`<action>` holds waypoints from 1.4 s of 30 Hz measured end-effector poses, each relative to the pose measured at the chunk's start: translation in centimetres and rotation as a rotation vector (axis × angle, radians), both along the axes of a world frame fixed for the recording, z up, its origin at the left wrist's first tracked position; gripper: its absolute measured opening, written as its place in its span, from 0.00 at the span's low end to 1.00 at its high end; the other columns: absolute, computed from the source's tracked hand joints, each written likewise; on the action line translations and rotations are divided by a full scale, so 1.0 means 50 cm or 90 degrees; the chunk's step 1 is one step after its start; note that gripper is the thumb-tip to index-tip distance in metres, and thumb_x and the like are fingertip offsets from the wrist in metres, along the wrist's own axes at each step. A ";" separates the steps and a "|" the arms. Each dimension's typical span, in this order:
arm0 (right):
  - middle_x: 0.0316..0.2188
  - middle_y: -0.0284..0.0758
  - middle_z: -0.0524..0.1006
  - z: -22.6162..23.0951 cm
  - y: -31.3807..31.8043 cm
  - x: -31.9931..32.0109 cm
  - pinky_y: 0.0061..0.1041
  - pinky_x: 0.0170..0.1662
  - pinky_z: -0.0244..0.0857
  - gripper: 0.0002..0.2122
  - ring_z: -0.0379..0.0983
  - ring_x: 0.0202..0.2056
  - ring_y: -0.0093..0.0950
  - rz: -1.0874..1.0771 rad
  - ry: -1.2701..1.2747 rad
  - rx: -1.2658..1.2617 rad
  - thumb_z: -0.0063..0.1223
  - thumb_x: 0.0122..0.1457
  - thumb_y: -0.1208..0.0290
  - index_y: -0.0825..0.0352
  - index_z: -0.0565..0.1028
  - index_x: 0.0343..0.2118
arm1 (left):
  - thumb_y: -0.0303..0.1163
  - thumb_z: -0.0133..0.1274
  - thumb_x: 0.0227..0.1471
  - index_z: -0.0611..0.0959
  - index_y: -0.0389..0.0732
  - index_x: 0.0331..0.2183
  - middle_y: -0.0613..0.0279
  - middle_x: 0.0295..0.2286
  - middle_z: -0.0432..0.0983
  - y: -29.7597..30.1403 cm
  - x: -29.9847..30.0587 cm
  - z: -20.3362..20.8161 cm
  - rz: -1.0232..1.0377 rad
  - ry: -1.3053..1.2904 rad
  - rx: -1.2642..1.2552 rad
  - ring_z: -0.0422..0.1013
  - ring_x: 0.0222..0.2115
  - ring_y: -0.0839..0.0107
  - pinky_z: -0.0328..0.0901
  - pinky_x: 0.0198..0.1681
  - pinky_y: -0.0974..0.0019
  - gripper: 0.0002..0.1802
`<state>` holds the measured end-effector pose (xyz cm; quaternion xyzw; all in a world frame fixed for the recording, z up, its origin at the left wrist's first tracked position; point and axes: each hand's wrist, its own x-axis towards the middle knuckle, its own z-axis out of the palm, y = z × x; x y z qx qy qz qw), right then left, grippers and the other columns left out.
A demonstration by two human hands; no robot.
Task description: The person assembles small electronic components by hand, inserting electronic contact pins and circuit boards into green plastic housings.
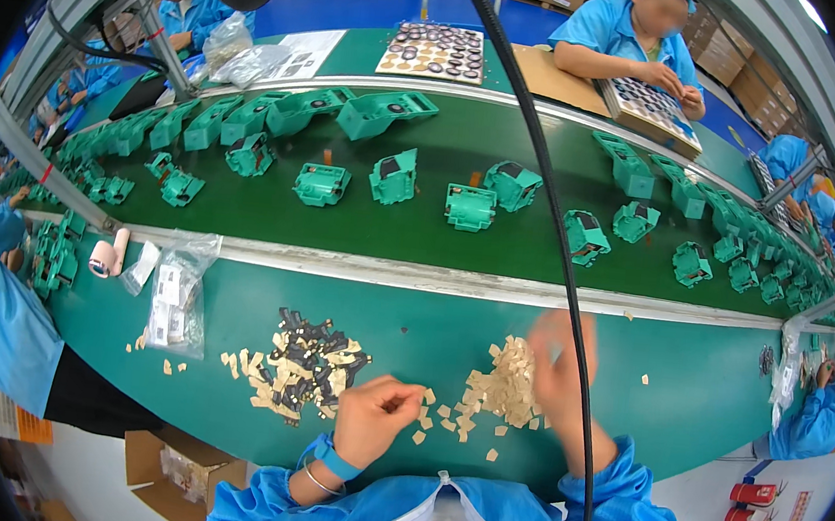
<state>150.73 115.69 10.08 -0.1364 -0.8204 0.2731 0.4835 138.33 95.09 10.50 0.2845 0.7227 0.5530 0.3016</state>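
My left hand point(378, 421) is closed in a pinch over the green bench, thumb against the fingers; what it pinches, if anything, is too small to make out. A small cream piece point(429, 396) shows right beside its fingertips. My right hand point(561, 373) is smeared by motion at the right side of a heap of small cream pieces point(506, 388), so its fingers cannot be read. Left of my left hand lies a mixed pile of black and cream pieces point(305, 362). Several loose cream bits are scattered between the two heaps.
A clear plastic bag point(179, 303) and a pink handheld device point(109, 253) lie at the left. Beyond a pale rail point(386, 270), a dark green conveyor point(271, 214) carries green housings point(322, 185). A black cable point(539, 152) hangs across the view. Co-workers sit around.
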 end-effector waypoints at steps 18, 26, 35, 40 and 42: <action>0.42 0.41 0.74 0.078 0.078 -0.038 0.20 0.39 0.68 0.45 0.74 0.38 0.24 0.507 -0.360 -0.648 0.64 0.45 0.81 0.61 0.47 0.64 | 0.26 0.60 0.47 0.60 0.40 0.59 0.51 0.54 0.62 0.038 -0.008 0.042 -0.093 -0.202 0.199 0.68 0.47 0.64 0.66 0.46 0.61 0.40; 0.36 0.39 0.76 0.114 -0.003 -0.021 0.23 0.35 0.70 0.21 0.75 0.33 0.24 0.104 0.008 -0.113 0.61 0.49 0.80 0.72 0.69 0.48 | 0.18 0.57 0.47 0.59 0.34 0.55 0.53 0.46 0.69 0.016 0.011 0.034 -0.021 -0.540 0.222 0.71 0.44 0.69 0.69 0.44 0.64 0.36; 0.28 0.37 0.78 0.094 -0.120 0.067 0.16 0.32 0.70 0.06 0.76 0.30 0.20 0.269 -0.052 -0.851 0.58 0.51 0.85 0.73 0.72 0.30 | 0.11 0.55 0.42 0.61 0.37 0.50 0.52 0.42 0.71 0.021 0.052 0.046 0.063 -0.419 0.278 0.73 0.41 0.64 0.71 0.41 0.62 0.33; 0.27 0.37 0.77 0.111 -0.112 0.058 0.17 0.31 0.70 0.07 0.75 0.29 0.21 0.281 -0.103 -0.856 0.58 0.50 0.85 0.73 0.71 0.30 | 0.14 0.58 0.42 0.61 0.38 0.50 0.53 0.40 0.73 0.023 0.064 0.062 0.073 -0.303 0.279 0.75 0.34 0.68 0.72 0.30 0.67 0.35; 0.27 0.39 0.77 0.116 -0.111 0.056 0.20 0.31 0.70 0.08 0.75 0.29 0.24 0.281 -0.111 -0.857 0.59 0.50 0.86 0.73 0.71 0.30 | 0.14 0.58 0.42 0.61 0.38 0.50 0.53 0.39 0.73 0.027 0.067 0.068 0.079 -0.298 0.281 0.75 0.34 0.68 0.72 0.31 0.67 0.35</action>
